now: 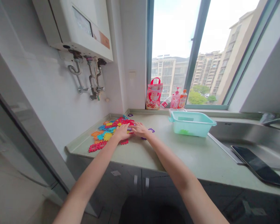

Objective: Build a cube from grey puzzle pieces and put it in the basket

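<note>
A pile of flat plastic gear-shaped pieces (108, 136) in red, yellow, blue and orange is spread over the left end of the counter. My left hand (122, 132) lies on the right part of this pile with its fingers stretched out. Close beside it, my right hand (140, 129) reaches in from the right, fingers extended towards the left hand and over the pieces. Some pieces under both hands are hidden. Purple gear pieces (151, 130) lie just right of my right hand, and a dark ring-like piece (130, 115) sits behind the pile.
A turquoise plastic tub (193, 126) with something green inside stands right of the pile. Farther right are a steel sink (252, 137) and a dark flat slab (259, 163) across its front edge. A red-handled bag (154, 96) and pink bottles (175, 99) stand by the window.
</note>
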### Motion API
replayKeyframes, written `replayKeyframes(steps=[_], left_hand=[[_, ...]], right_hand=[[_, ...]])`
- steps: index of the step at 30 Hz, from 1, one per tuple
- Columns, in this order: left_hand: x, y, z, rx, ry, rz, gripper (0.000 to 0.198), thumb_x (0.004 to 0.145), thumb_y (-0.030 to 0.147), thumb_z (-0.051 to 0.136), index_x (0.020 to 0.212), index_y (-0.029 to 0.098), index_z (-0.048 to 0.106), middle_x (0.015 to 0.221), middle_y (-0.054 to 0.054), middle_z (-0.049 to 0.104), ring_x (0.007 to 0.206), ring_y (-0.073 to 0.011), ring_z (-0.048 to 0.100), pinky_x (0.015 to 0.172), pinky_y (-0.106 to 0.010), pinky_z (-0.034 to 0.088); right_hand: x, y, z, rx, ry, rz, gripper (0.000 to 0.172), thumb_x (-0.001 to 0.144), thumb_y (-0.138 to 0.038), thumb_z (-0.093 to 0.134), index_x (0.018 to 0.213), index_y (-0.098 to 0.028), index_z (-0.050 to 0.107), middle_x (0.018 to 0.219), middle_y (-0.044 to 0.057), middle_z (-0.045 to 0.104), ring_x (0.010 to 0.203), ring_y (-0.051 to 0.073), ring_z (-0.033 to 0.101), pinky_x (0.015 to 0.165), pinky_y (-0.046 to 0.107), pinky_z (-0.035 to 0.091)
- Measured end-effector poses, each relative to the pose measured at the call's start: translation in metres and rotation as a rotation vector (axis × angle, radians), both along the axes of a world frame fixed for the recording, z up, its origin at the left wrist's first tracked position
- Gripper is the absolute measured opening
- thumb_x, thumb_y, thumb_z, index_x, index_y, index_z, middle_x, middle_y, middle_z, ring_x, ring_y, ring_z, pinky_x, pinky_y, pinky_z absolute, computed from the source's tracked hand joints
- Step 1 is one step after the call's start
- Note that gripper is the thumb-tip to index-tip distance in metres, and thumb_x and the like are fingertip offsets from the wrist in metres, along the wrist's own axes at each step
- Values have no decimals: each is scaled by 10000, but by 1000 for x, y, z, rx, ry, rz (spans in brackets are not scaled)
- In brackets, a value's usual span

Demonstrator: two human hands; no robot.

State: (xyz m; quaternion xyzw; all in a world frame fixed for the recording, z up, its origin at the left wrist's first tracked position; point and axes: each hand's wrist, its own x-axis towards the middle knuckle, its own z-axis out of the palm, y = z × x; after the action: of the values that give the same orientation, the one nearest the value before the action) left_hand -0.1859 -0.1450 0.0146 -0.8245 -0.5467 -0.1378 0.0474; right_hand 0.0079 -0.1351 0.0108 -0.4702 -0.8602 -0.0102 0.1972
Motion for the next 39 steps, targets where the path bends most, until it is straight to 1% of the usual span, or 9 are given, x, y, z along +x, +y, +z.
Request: replayKeyframes(steps=[4,7,11,14,18,24,29,34,39], left_hand=[[-2,-1,0,150,-28,-74,801,787,729,701,1407,232,599,1510,-128,592,1413,-331,511,1229,-513,323],[-2,6,-6,161,-42,-42,751,869,761,586,1393,223,607,1476,-139,619,1394,-325,531,1222,-513,329],[-3,20,-16,43,10,32,806,955,750,433,1558,217,474,1654,-171,422,1540,-352,362,1262,-584,225],[-1,26,-22,22,67,-68,787,990,692,393,1630,235,383,1726,-129,285,1600,-350,232,1284,-605,145],[7,29,-28,-35,113,-126,709,1017,649,346,1616,277,419,1686,-115,381,1574,-351,299,1273,-637,140],[7,32,-28,-57,75,-76,775,992,712,358,1570,213,491,1646,-163,438,1538,-376,360,1262,-637,166],[-1,30,-18,-28,39,-65,605,1012,566,430,1492,224,565,1609,-147,497,1504,-338,415,1259,-614,207],[-2,23,-7,218,-64,-50,428,1029,398,401,1328,242,665,1519,-119,586,1461,-311,453,1277,-615,145],[30,61,17,206,-44,-14,436,968,336,471,1345,227,661,1494,-97,600,1400,-269,511,1220,-435,342]], right_hand=[[-13,16,2,-1,8,-46,520,1093,-477,319,1213,-287,788,1555,56,575,1436,259,492,1191,429,353],[-4,26,-2,16,30,-141,545,1097,-397,292,1156,-212,801,1466,121,642,1373,279,540,1176,427,366],[12,40,-8,-5,19,-202,424,1038,-351,448,1342,-202,702,1508,130,604,1382,279,540,1177,409,375],[14,47,-13,-55,-19,-178,468,1026,-363,482,1446,-212,622,1556,113,567,1405,253,540,1169,378,394],[16,44,-21,-101,-57,-149,486,1062,-377,396,1444,-183,626,1557,137,564,1437,264,523,1186,415,385],[56,11,-29,-146,-91,-112,520,1079,-409,376,1531,-212,543,1646,113,456,1528,246,409,1249,436,308],[107,-34,-12,-154,-86,-128,597,1081,-536,367,1590,-240,466,1677,122,399,1575,306,319,1269,595,216],[140,-87,-8,-129,-65,-65,778,943,-775,500,1616,-396,406,1726,90,295,1599,362,240,1266,676,121],[151,-100,-22,-205,-36,-110,930,893,-850,486,1660,-351,320,1729,155,255,1596,398,229,1240,722,142]])
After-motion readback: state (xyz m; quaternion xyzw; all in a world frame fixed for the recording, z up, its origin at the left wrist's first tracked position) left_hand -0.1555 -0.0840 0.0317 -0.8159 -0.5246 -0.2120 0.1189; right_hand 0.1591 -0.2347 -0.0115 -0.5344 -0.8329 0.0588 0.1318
